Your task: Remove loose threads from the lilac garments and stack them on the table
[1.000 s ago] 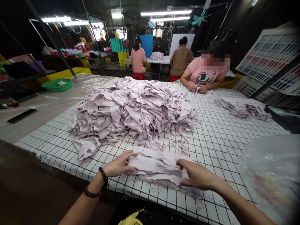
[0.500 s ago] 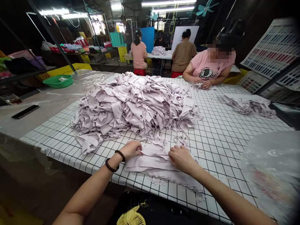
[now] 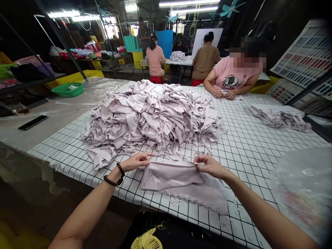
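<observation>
A pale lilac piece of fabric (image 3: 172, 174) is stretched between my hands, its upper edge lifted off the table. My left hand (image 3: 137, 161) pinches the upper left corner. At the other end of that edge, my right hand (image 3: 210, 166) grips the fabric between thumb and fingers. More lilac cloth (image 3: 207, 193) with a wavy lower edge lies flat beneath and to the right of it. Just beyond my hands rises a big heap of matching fabric pieces (image 3: 153, 117), with one loose piece (image 3: 101, 156) at its near left corner.
The table wears a white cloth with black grid lines (image 3: 243, 148). A clear plastic bag (image 3: 301, 193) lies at right, a stack of fabric pieces (image 3: 281, 116) behind it. Left are a phone (image 3: 33, 122) and a green basin (image 3: 67, 90). A co-worker (image 3: 233, 77) sits across.
My hands have spread apart and raised the fabric's upper edge, which now hangs taut instead of lying on the table. The view has shifted slightly.
</observation>
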Demonstrator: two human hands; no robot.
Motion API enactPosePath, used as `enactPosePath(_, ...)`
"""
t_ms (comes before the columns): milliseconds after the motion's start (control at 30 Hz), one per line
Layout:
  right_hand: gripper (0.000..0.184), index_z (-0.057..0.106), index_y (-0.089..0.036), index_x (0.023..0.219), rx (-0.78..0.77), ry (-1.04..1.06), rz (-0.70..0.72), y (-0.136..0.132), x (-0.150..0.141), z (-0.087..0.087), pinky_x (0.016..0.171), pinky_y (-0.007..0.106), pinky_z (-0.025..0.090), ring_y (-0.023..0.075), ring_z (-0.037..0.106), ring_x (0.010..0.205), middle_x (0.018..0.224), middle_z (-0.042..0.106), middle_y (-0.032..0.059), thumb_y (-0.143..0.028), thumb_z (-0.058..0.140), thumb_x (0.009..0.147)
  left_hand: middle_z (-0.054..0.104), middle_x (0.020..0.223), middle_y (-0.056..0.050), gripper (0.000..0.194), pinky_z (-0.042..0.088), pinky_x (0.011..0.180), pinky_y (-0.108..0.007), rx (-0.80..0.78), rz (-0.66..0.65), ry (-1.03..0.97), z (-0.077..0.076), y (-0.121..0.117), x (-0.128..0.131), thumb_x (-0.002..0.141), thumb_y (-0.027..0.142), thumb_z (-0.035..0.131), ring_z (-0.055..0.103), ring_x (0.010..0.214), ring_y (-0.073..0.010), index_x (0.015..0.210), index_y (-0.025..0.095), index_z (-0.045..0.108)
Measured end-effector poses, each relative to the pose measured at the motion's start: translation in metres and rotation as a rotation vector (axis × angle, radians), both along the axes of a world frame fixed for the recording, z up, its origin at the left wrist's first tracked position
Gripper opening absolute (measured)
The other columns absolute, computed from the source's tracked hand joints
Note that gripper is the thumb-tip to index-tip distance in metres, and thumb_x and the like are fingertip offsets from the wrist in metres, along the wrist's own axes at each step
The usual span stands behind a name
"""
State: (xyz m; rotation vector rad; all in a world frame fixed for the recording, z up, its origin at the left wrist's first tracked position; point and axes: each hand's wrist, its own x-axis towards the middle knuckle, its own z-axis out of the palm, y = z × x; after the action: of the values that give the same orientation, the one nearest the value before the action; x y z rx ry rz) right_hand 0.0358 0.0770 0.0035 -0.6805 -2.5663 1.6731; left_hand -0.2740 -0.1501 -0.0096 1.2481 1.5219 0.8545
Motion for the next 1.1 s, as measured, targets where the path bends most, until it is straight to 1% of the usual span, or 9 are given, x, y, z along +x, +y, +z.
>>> enactPosePath(133,0.016,0.056,-0.016,0.083,-0.452,0.082,0.046,0.02,0.005,0.005,0.061,0.024,0.041,0.0107,0.052,0.064,0.074,0.057,-0.0007,-0.024,0.065,0.073,0.043,0.064,0.004,0.033,0.03,0.055,-0.021,-0.082,-0.014,-0.323,0.016,-0.003,0.005,0.077,0.045,0.061,0.038,0.059,-0.0093,0.073,0.017,0.045)
enactPosePath(233,0.015,0.056,-0.015,0.08,-0.545,0.109,0.058,0.023,-0.001,0.002,0.057,0.022,0.038,0.0085,0.048,0.058,0.067,0.054,-0.0024,-0.017,0.065,0.069,0.036,0.062,0.006,0.033,0.026,0.052,-0.021,-0.113,-0.026,-0.273,0.018,0.003,0.007,0.078,0.045,0.06,0.031,0.056,-0.0083,0.073,0.017,0.044)
enactPosePath(333,0.023,0.056,-0.016,0.086,-0.54,0.109,0.037,0.026,-0.01,-0.003,0.057,0.022,0.039,0.0092,0.05,0.06,0.07,0.055,-0.0021,-0.012,0.061,0.064,0.037,0.065,0.005,0.035,0.029,0.053,-0.021,-0.061,0.091,-0.119,0.01,0.008,0.005,0.081,0.051,0.054,0.033,0.057,-0.0086,0.074,0.018,0.044)
enactPosePath(500,0.036,0.053,-0.02,0.103,-0.002,0.06,-0.183,0.021,-0.007,-0.014,0.079,0.03,0.045,0.0187,0.054,0.1,0.112,0.056,0.0072,-0.013,0.055,0.068,0.048,0.081,0.002,0.044,0.044,0.063,-0.026,0.006,0.42,0.113,-0.016,-0.006,0.011,0.079,0.056,0.054,0.049,0.068,-0.0125,0.101,0.019,0.045)
enactPosePath(567,0.028,0.052,-0.021,0.103,0.207,0.056,-0.236,0.009,0.002,-0.017,0.08,0.032,0.045,0.0188,0.054,0.099,0.11,0.055,0.0072,-0.02,0.053,0.075,0.049,0.1,-0.004,0.06,0.048,0.073,-0.031,0.023,0.481,0.274,-0.026,-0.02,0.023,0.071,0.053,0.065,0.053,0.08,-0.0157,0.116,0.02,0.041)
enactPosePath(667,0.019,0.051,-0.02,0.096,0.454,-0.031,-0.109,-0.018,0.015,-0.019,0.071,0.031,0.044,0.0182,0.055,0.081,0.094,0.058,0.0049,-0.03,0.054,0.08,0.044,0.115,-0.007,0.063,0.049,0.084,-0.037,0.067,0.481,0.494,-0.035,-0.039,0.047,0.067,0.044,0.07,0.054,0.092,-0.0196,0.119,0.021,0.043)
enactPosePath(867,0.006,0.051,-0.018,0.086,1.065,-0.162,0.024,-0.049,0.013,-0.033,0.073,0.034,0.036,0.0225,0.054,0.082,0.086,0.06,0.0065,-0.017,0.046,0.085,0.052,0.101,-0.005,0.027,0.05,0.078,-0.035,0.077,0.561,0.644,-0.045,-0.045,0.069,0.079,0.022,0.05,0.057,0.082,-0.0178,0.106,0.021,0.047)
enactPosePath(967,0.012,0.05,-0.019,0.082,1.097,-0.166,0.013,-0.045,0.01,-0.036,0.071,0.033,0.034,0.0212,0.055,0.078,0.081,0.061,0.0054,-0.01,0.042,0.083,0.054,0.094,-0.003,0.021,0.049,0.071,-0.03,0.073,0.601,0.644,-0.046,-0.045,0.061,0.078,0.015,0.046,0.057,0.072,-0.0149,0.097,0.02,0.05)
enactPosePath(1100,0.007,0.046,-0.021,0.082,0.766,-0.103,-0.19,-0.023,0.006,-0.021,0.061,0.029,0.034,0.0158,0.051,0.063,0.072,0.058,0.0006,-0.015,0.043,0.081,0.055,0.086,-0.001,0.014,0.048,0.067,-0.027,0.085,0.675,0.633,-0.031,-0.042,0.04,0.072,0.01,0.046,0.057,0.067,-0.013,0.078,0.019,0.054)
